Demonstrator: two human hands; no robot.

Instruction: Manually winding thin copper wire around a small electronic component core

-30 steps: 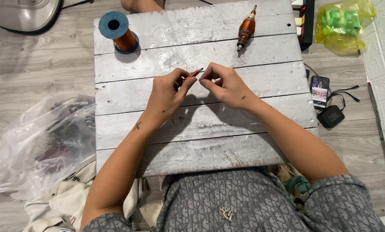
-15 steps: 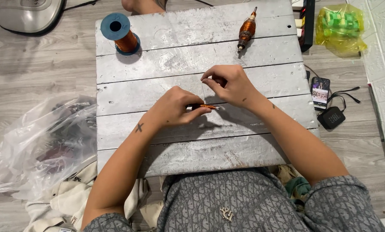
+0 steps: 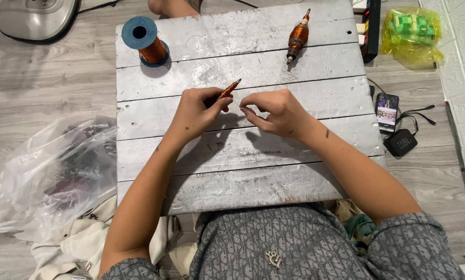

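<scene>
Over a grey plank tabletop (image 3: pixel 243 171), left hand (image 3: pixel 193 115) grips a copper-wound rod (image 3: pixel 226 93); right hand (image 3: pixel 274 110) pinches fingertips, contents too fine to tell.

Grey plank bench (image 3: pixel 232 171) on a pale wood floor (image 3: pixel 46 72).

On the bench lie a blue spool of copper wire (image 3: pixel 145 41) at the far left and a copper-wound rotor (image 3: pixel 298 36) at the far right. On the floor beside it sit a phone (image 3: pixel 387 111), a small black speaker (image 3: pixel 400 142), a clear plastic bag (image 3: pixel 46 176) and a yellow bag (image 3: pixel 412 32).
</scene>
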